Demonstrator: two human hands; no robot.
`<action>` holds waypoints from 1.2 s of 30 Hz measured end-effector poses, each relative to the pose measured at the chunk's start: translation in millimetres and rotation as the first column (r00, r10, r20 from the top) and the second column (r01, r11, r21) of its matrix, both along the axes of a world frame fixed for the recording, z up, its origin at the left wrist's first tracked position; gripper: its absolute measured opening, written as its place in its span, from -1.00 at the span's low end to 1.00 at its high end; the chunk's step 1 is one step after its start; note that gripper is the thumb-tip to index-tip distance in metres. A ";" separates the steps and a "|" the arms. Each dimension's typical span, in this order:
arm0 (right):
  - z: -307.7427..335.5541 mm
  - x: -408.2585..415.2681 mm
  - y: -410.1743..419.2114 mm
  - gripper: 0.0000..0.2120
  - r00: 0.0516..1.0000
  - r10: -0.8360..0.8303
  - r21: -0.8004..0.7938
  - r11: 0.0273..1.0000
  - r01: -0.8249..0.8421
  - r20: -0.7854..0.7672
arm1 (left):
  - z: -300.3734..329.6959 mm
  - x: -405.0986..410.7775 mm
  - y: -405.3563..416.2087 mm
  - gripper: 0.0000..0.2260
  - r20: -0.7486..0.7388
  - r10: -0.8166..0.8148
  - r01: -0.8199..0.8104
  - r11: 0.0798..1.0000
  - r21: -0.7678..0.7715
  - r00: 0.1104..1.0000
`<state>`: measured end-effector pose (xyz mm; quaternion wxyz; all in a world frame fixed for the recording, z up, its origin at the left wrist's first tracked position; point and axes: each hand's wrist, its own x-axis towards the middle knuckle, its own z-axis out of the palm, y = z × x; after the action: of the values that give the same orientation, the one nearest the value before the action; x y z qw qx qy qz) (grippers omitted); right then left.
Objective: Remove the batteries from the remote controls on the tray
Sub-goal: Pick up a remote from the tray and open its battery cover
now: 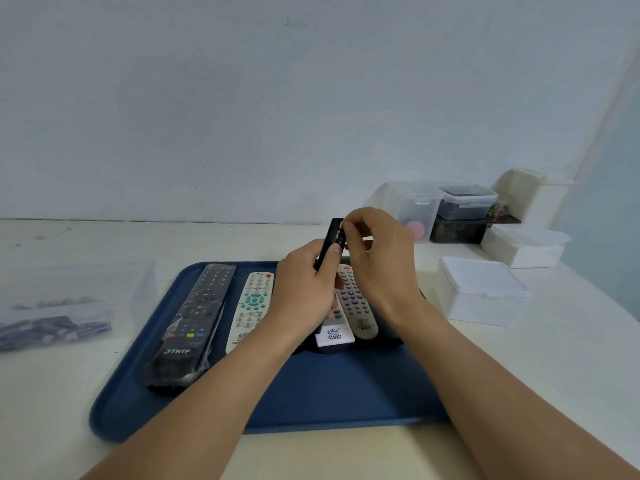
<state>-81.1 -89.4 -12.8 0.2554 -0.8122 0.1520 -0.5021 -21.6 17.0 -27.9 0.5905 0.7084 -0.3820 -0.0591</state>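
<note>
Two hands up | left hand [304, 282] grips black remote [330, 244] | right hand [377, 251] pinches battery [341, 224]

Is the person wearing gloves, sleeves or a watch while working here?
No. The left hand and right hand are bare, with no gloves. Both forearms are uncovered as far as the picture shows, with no sleeves, watch, rings or bands in sight.

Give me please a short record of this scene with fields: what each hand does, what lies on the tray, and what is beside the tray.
left hand: holds a black remote raised above the tray
right hand: fingers pinch at the remote's top end, by a small yellow part
blue tray: black THTF remote, white remote, grey remote, partly hidden white remote
left of tray: clear box of batteries
right of tray: white lidded box
</note>
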 end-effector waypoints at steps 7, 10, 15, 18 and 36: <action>0.1 3.9 0.3 -0.90 0.999 0.031 0.090 0.995 -0.034 0.029 | -1.7 -1.1 -1.4 -0.75 -0.030 0.005 -0.006 1.000 -0.017 1.000; 0.4 4.3 -0.3 -0.88 0.998 0.044 0.114 0.992 -0.047 0.035 | -1.4 -1.7 -1.7 -0.74 -0.028 0.009 -0.010 1.000 -0.006 1.000; 0.7 5.0 -1.7 -0.89 1.000 0.025 0.105 0.994 -0.027 0.017 | -1.4 0.2 -2.5 -0.71 -0.004 0.041 -0.041 0.999 0.009 0.999; 1.0 3.5 -1.1 -0.92 0.997 0.049 0.152 0.987 -0.058 0.058 | 0.9 0.4 -3.0 -0.72 0.013 0.040 -0.040 0.999 0.023 0.999; 19.0 -2.6 -28.0 -0.76 0.805 0.110 0.784 0.187 -0.592 0.582 | 17.7 7.2 3.0 -0.76 -0.479 -0.235 0.186 0.971 -0.148 0.846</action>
<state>-83.7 -117.4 6.1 0.8204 -0.3858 0.1664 -0.3879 -14.5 20.0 -10.2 0.6915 0.5945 -0.2962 -0.2840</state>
